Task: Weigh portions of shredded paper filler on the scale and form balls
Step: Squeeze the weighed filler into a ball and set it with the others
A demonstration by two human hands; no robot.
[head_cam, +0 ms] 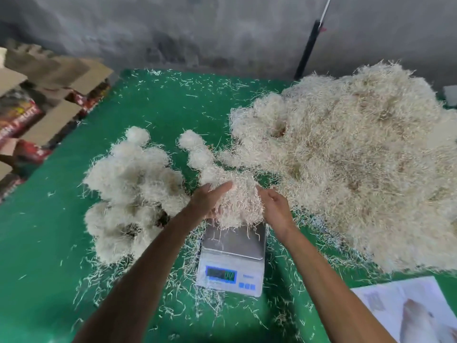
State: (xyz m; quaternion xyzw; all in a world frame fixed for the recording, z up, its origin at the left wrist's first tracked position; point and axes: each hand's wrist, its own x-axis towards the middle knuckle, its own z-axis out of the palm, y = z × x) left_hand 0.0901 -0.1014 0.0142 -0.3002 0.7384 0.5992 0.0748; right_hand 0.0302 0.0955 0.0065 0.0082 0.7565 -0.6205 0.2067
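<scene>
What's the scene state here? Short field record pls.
surface: green table
scale: near centre, display lit, digits unreadable
portion: clump of filler held between both hands above the scale pan
left hand: cups the clump's left side
right hand: holds its right side, fingers curled
balls: finished ones piled left of the scale
bulk pile: loose filler, right
other: cardboard boxes far left; printed sheet lower right

Soft, even daylight; slight overall blur, wide-angle bending at edges.
</scene>
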